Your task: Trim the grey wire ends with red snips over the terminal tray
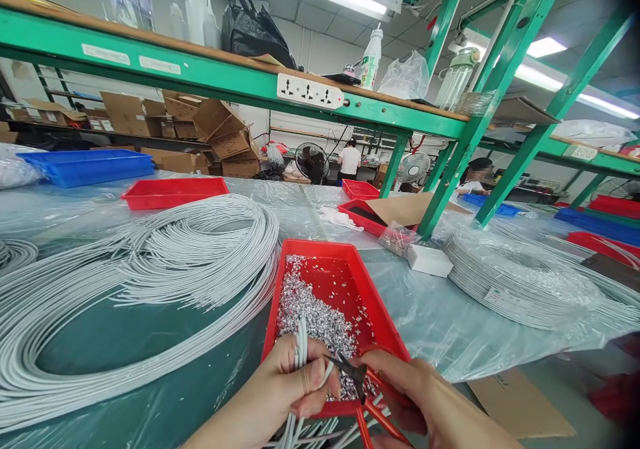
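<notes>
My left hand [287, 385] is closed round a small bunch of white cables [301, 342], whose ends stick up above my fingers. My right hand [415, 392] grips red-handled cutters [361, 389], and their dark jaws touch a cable end beside my left thumb. Both hands hover over the near end of a red tray [373, 302] that holds a heap of silvery foil scraps [313, 315]. More white cable ends hang below my hands at the bottom edge.
A large loop of white cables [150, 282] lies on the plastic-covered bench at left. A wrapped cable coil [520, 279] and a small white box [429, 260] sit at right. Red and blue trays, green shelf posts [453, 162] and other seated people stand behind.
</notes>
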`<state>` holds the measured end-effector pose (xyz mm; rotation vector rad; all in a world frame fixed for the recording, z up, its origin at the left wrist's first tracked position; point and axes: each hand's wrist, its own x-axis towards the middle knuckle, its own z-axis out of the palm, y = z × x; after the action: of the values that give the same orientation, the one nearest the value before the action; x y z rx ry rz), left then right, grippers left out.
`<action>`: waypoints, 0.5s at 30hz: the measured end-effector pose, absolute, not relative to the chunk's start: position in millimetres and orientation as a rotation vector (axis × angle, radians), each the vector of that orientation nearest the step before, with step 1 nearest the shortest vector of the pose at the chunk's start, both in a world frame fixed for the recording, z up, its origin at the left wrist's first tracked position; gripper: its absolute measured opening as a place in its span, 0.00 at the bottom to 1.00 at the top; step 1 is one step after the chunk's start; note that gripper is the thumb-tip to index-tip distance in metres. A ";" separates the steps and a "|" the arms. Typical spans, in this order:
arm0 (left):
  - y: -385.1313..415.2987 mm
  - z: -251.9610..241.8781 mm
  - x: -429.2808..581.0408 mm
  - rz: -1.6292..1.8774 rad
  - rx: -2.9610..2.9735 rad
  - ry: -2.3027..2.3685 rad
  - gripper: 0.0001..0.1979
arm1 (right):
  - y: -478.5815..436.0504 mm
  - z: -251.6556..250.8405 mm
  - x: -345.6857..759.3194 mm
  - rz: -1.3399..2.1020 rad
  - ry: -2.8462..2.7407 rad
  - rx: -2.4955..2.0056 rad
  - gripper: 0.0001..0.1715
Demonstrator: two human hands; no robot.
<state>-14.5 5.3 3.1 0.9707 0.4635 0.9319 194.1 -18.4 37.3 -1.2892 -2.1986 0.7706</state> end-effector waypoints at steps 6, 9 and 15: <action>1.7 10.6 -15.2 0.977 1.122 0.551 0.19 | -4.9 29.8 182.3 1.015 -1.686 -1.059 0.29; 1.4 13.9 -16.8 1.013 1.091 0.589 0.18 | -6.5 21.4 176.0 1.008 -1.671 -1.057 0.33; 0.6 15.2 -18.8 1.023 1.072 0.594 0.18 | -22.1 24.5 182.0 0.817 -1.934 -1.219 0.39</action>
<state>-18.8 0.6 15.2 1.0722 0.5943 1.0231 182.0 -22.1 24.5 -1.2189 -1.9343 0.8171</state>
